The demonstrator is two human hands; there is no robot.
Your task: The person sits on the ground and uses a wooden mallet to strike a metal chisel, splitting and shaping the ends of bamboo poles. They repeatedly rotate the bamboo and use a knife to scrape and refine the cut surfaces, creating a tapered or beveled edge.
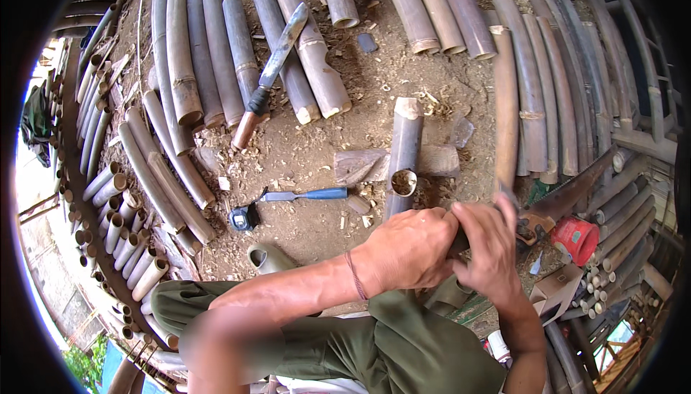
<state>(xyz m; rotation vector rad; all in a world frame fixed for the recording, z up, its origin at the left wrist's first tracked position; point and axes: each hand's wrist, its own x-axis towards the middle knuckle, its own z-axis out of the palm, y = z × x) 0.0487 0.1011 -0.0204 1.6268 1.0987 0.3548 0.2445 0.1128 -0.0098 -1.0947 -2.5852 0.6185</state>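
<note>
From where I stand, the block (440, 160) is the reference; left and right are the person's. The pole (405, 135) lies across the block, its long axis running away from the person, leaning slightly right at the far end. That end, trimmed pale, points away beyond the block; a round opening with fibrous edges sits on the near side. The left hand (421, 246) and right hand (486, 246) meet nearer the person, right of the block. Left fingers: clenched around a dark piece (458, 241), mostly hidden. Right fingers: bent against it; I cannot tell whether they grasp. The left hand obstructs sight of the pole's near part.

Left of the block: the chisel (306, 194), steel blade pointing left, smooth blue handle; the tape (243, 217) is just beside its tip. Farther left and beyond: the knife (282, 52), flat blade pointing away. Right of the block: the saw (576, 189), toothed and rusty, and the red tub (576, 241).

Surrounding the block: dry soil (302, 156), strewn with shavings. Beyond it: bamboo (317, 63), smooth, tubular, ringed at the nodes.
</note>
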